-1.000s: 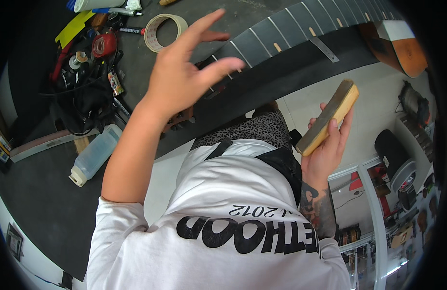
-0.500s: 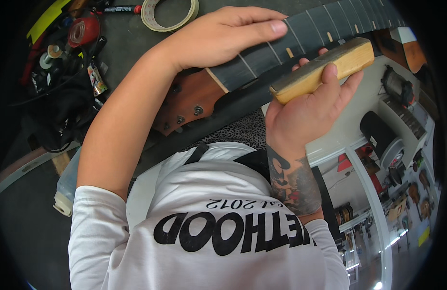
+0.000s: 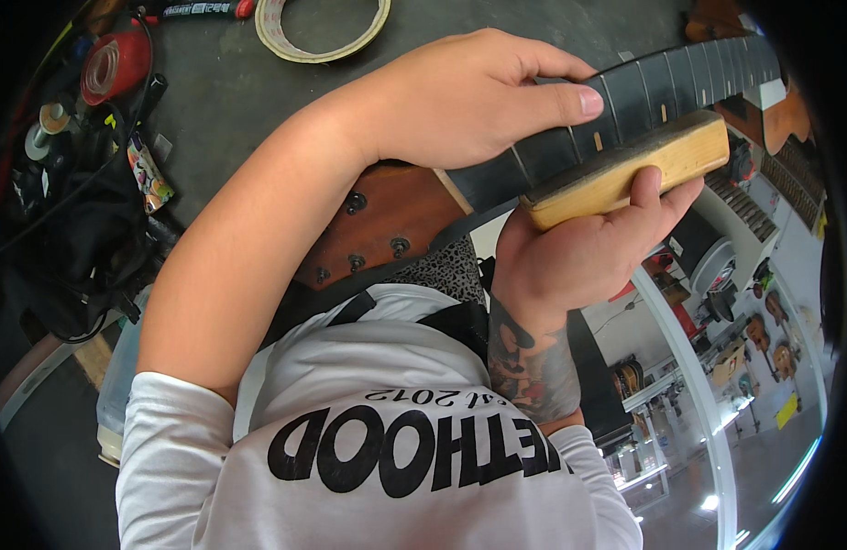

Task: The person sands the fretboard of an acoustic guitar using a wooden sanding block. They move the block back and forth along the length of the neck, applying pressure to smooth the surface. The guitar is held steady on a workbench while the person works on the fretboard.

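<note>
Ref = guitar neck (image 3: 639, 92), along near edge of desk (image 3: 231, 110), fretboard up, headstock (image 3: 396, 215) to person's L. Far side of neck: tape roll (image 3: 309, 56), well clear; marker (image 3: 199, 11) w/ red cap L of it, cut by frame top. Past headstock end, apart from neck: clutter, incl. red roll (image 3: 118, 69), spool (image 3: 48, 128), bright packet (image 3: 150, 179), black fabric heap (image 3: 57, 247). Clear bottle (image 3: 123, 367) nearer person than neck, partly hidden by L arm. In the way: L forearm hides part of headstock; tuner posts (image 3: 355, 202) stick up there.

Room: bare desk btwn neck and tape roll. Person's side of neck drops off past desk edge; R hand (image 3: 584, 261) is out there, w/ open space beyond.

R hand closed around wooden block (image 3: 639, 174), block alongside near edge of neck, overlapping it in view; contact can't tell. L hand (image 3: 474, 96) palm down over neck nr headstock, thumb on fretboard, fingers toward far edge; gripping vs resting can't tell.

Vs 0.5 s ago: block moved in, overlaps neck more. L hand same spot on neck, thumb by same inlay. View shifted a bit.
</note>
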`<state>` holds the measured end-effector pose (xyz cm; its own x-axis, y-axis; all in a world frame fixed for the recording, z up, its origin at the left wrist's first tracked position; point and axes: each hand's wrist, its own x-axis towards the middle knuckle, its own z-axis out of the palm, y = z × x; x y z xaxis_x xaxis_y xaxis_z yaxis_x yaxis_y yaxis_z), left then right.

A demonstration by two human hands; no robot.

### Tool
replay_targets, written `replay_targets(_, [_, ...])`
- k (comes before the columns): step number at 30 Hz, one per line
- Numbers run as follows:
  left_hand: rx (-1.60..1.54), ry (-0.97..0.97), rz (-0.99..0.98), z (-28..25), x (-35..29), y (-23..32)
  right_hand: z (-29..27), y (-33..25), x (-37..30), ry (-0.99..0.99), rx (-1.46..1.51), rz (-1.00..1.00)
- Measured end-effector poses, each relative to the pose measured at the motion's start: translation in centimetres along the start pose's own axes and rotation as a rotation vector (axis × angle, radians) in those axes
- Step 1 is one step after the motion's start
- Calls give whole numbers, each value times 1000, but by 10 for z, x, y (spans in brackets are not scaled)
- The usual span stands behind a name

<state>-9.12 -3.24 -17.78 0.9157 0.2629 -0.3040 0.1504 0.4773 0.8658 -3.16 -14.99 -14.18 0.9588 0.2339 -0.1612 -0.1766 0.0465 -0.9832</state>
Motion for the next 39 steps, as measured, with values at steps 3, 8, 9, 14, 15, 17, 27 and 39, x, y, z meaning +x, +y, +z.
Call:
replay_targets(3, [65,-6,72,-2,3,-4,9,-4,-5,68,-31,-23])
replay_targets(8, [48,-17,74,-1,2,-3,2,0,-9,32,-72,-51])
replay_targets(9, [29,-26,72,-1,2,-3,0,1,-11,22,-90,-54])
replay_targets(14, [51,-26,107,0,3,-7,-4,3,-10,48,-368,-184])
replay_targets(15, [64,-25,108,0,3,-6,-4,1,-7,56,-358,-158])
replay_targets(17, [84,-23,109,0,2,-5,-4,-2,-2,76,-337,-105])
replay_targets(27, [136,-5,133,0,1,-1,-12,3,-10,52,-481,-209])
replay_targets(39, [124,-13,115,-1,0,1,-13,-2,-9,11,-582,-232])
